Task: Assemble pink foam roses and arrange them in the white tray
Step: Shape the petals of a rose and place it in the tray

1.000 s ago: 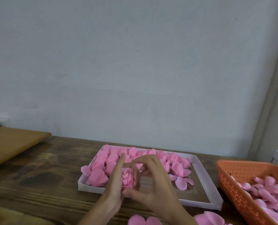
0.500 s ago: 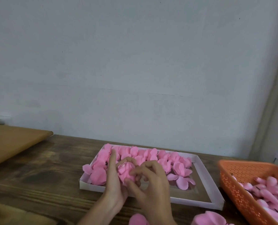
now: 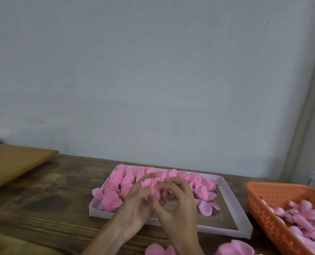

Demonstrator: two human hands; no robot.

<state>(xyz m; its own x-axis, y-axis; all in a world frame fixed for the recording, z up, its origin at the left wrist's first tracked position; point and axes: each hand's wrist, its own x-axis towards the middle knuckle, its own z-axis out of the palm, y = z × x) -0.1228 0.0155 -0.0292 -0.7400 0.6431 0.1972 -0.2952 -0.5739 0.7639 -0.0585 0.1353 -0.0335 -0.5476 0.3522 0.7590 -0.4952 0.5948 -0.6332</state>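
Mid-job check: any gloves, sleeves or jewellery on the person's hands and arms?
No. The left hand and right hand are bare, with no ring, watch or band visible. The left forearm and right forearm are bare to the frame's edge; no sleeve shows.

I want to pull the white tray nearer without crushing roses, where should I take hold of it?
Pinch the low wall of the white tray at its near right corner, coming from the right. That end is bare inside, while pink petals crowd and overhang the left end.
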